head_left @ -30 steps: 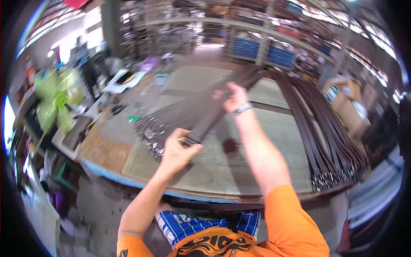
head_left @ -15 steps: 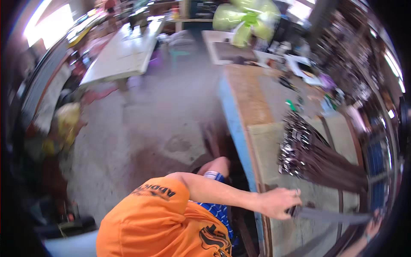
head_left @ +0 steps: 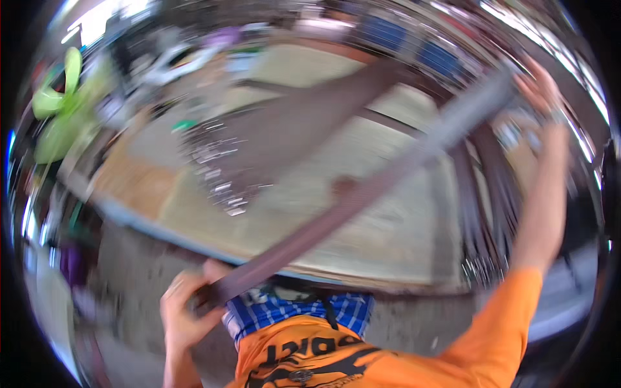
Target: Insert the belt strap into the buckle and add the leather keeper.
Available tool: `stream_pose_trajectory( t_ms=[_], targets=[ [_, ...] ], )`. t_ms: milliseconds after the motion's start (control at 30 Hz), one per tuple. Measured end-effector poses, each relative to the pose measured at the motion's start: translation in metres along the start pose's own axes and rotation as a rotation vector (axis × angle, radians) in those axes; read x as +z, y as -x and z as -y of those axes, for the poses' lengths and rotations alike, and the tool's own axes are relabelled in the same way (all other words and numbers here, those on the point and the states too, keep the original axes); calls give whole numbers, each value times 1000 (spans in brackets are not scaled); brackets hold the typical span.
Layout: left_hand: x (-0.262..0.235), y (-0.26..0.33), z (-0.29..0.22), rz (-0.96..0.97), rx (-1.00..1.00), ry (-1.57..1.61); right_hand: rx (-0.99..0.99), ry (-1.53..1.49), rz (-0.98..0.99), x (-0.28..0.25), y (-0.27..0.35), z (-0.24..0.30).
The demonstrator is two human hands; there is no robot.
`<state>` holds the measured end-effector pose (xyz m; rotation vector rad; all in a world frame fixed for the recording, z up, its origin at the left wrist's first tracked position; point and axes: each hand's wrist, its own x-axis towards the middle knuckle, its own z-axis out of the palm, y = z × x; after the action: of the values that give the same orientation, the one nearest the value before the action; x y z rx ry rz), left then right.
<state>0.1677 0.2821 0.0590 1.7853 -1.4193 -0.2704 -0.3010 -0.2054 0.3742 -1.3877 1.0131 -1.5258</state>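
The left hand (head_left: 184, 310) is squeezing one end of a long brown belt (head_left: 362, 194); the right hand (head_left: 540, 90) is holding the far end up high, fingers wrapped round it; the belt is stretching in the air over the table (head_left: 388, 239), above a pile of belts (head_left: 259, 155); everything is looking blurry; the belt might be slipping from one hand and flopping onto the pile, messing it up.

Whole pic motion-blurred; right hand (head_left: 540, 84) & belt (head_left: 362, 194) ends smeared.
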Motion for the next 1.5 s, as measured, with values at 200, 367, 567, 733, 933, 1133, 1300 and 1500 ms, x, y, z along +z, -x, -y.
stream_pose_trajectory(
  t_ms=[200,367,567,733,933,1133,1300,1500],
  targets=[
    [13,1,5,146,34,283,97,77,-205,-85,-8,34],
    [80,-18,-26,227,1,445,-44,17,-191,-175,-30,12],
    [148,-52,-72,243,227,330,-94,140,-427,-229,-60,43],
    [211,-84,-89,279,282,399,245,202,-338,-370,-45,22],
    [222,-73,-88,150,428,-17,293,744,-695,-376,53,-93],
    [240,-100,-88,252,523,19,102,523,-461,-419,103,-66],
    [234,-103,-78,236,503,48,-1,461,-275,-286,185,-51],
    [216,-95,-70,175,504,-18,-118,412,-220,-158,267,-130]
  ],
)
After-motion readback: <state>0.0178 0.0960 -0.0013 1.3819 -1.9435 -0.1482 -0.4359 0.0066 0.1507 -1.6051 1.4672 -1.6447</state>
